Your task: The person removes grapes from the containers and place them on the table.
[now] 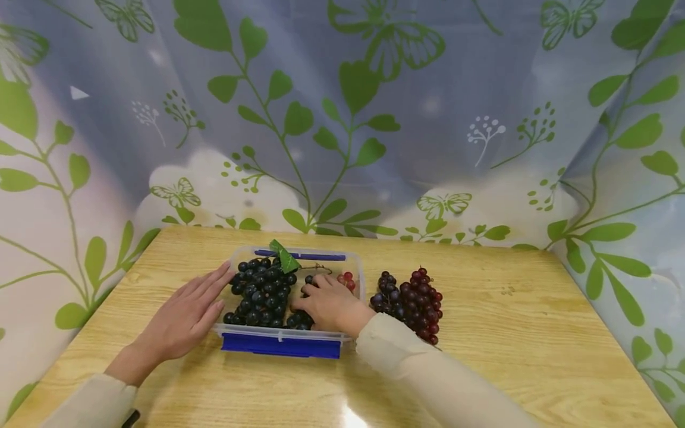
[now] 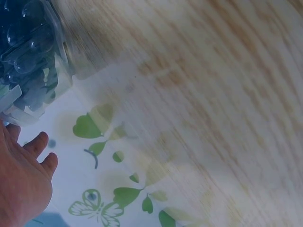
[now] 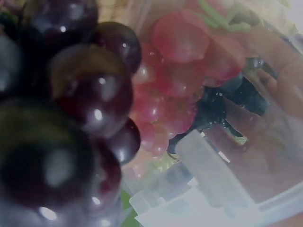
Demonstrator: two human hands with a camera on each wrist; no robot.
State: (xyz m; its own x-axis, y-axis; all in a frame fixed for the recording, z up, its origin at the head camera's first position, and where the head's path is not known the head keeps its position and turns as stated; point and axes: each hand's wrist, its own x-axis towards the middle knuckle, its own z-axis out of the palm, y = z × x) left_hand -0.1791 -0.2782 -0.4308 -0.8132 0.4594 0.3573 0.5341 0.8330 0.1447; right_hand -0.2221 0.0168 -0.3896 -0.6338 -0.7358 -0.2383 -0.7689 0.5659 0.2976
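A clear plastic container (image 1: 280, 334) with blue clips sits on the table. A large bunch of black grapes (image 1: 262, 291) with a green leaf (image 1: 285, 257) fills its left part. My right hand (image 1: 329, 303) reaches inside and grips a smaller bunch of black grapes (image 1: 299, 321), mostly hidden under the palm. Red grapes (image 1: 346, 280) lie at the container's right; the right wrist view shows these pinkish-red grapes (image 3: 180, 75) through its wall. My left hand (image 1: 184, 312) has its fingers extended, with the fingertips at the container's left side.
To the right of the container, a bunch of dark purple grapes (image 1: 386, 297) lies against a bunch of dark red grapes (image 1: 423, 303). The wooden table (image 1: 508, 345) extends to both sides. Behind it hangs a leaf-and-butterfly patterned cloth (image 1: 455, 148).
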